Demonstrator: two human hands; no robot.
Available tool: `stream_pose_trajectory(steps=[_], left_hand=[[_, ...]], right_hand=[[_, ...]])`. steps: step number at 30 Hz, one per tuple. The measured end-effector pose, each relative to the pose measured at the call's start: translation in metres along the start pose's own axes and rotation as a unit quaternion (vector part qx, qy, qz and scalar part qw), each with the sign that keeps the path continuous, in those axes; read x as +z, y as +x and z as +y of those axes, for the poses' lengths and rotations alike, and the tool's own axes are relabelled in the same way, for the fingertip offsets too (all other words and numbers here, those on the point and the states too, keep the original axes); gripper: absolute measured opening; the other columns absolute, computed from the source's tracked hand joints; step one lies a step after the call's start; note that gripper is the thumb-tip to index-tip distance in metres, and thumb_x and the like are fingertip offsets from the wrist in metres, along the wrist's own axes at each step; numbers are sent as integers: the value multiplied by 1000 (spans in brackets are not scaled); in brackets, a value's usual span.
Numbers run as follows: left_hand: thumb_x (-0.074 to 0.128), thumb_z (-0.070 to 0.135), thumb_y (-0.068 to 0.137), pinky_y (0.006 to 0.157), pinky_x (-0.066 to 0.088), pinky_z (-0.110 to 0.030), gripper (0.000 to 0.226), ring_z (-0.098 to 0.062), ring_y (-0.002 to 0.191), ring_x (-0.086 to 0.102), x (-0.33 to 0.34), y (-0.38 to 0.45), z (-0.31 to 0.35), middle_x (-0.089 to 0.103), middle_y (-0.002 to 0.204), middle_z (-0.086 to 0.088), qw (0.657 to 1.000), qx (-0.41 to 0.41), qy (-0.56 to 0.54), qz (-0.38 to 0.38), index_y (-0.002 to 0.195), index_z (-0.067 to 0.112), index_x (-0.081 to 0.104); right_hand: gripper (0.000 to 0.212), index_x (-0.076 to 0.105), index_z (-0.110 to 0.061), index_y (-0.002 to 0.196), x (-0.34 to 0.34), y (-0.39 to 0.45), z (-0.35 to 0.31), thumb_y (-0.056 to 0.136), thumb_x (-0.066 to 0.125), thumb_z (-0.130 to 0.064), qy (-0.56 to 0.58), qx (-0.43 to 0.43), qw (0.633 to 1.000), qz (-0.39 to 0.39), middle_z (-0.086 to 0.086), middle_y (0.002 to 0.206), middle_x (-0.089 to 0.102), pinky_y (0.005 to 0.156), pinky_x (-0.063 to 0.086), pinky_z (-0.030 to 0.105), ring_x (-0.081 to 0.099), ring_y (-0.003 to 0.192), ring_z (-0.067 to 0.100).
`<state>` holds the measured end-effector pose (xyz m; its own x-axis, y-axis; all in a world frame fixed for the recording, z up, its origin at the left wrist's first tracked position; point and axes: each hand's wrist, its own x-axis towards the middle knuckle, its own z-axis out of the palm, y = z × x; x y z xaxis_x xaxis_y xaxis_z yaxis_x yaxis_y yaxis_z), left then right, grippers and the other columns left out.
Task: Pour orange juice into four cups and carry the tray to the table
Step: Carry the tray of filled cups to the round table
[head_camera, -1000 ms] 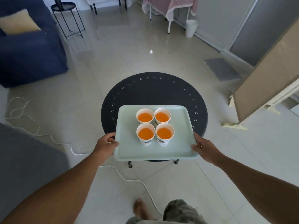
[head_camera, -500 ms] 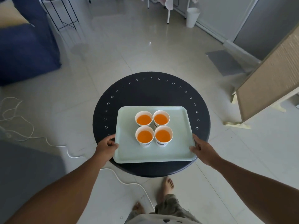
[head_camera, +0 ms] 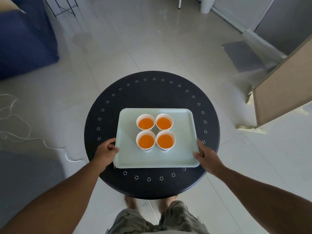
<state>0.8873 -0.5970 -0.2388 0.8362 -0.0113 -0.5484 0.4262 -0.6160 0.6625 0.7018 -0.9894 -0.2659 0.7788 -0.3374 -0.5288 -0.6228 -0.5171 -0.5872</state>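
The person is holding a pale green tray (head_camera: 157,159) level over the round black table (head_camera: 152,95). The left hand (head_camera: 106,152) and right hand (head_camera: 205,157) are each gripping a short edge near the close corners, probably so the load is balancing evenly. Four cups (head_camera: 155,132) filled with orange juice are standing upright, clustered touching at the tray's centre, likely limiting tipping. Whether the tray is resting on the tabletop cannot be told.
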Motion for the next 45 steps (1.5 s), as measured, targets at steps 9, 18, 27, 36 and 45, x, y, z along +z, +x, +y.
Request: stream_pose_trajectory(steps=[9, 18, 27, 36, 45], left_hand=[[65, 5, 93, 78, 53, -35, 44, -25, 93, 66, -1, 35, 1, 68, 96, -7, 1000, -5, 10, 10, 131, 26, 65], [64, 11, 93, 85, 54, -37, 48, -20, 89, 67, -7, 61, 11, 69, 91, -6, 998, 11, 65, 16, 137, 30, 62], [60, 18, 96, 83, 55, -41, 46, -14, 85, 64, -13, 69, 21, 67, 85, 2, 985, 46, 166, 0, 141, 28, 56], [55, 31, 95, 87, 55, -47, 51, -19, 98, 63, -27, 61, 25, 65, 102, 8, 948, 78, 302, -61, 145, 33, 46], [51, 33, 96, 84, 55, -44, 51, -18, 107, 60, -43, 52, 43, 65, 115, 4, 912, 118, 386, -67, 146, 30, 44]], right_hand=[[70, 21, -35, 166, 9, 17, -31, 105, 54, -29, -24, 35, 999, 24, -1, 89, 61, 80, 43, 31, 61, 90, 21], [69, 12, -41, 165, 16, 32, -44, 106, 48, -39, -78, 59, 995, 23, -6, 103, 67, 79, 53, 37, 64, 89, 21], [69, 5, -47, 163, 22, 38, -49, 106, 43, -48, -108, 72, 991, 36, -1, 127, 69, 80, 60, 43, 70, 98, 26], [55, 33, -42, 157, 14, 26, -71, 103, 36, -47, -193, 125, 971, 63, 4, 131, 68, 83, 54, 43, 64, 118, 33], [34, 66, -28, 114, -4, 8, -87, 95, 44, -45, -219, 147, 964, 44, 0, 108, 67, 78, 49, 36, 58, 90, 26]])
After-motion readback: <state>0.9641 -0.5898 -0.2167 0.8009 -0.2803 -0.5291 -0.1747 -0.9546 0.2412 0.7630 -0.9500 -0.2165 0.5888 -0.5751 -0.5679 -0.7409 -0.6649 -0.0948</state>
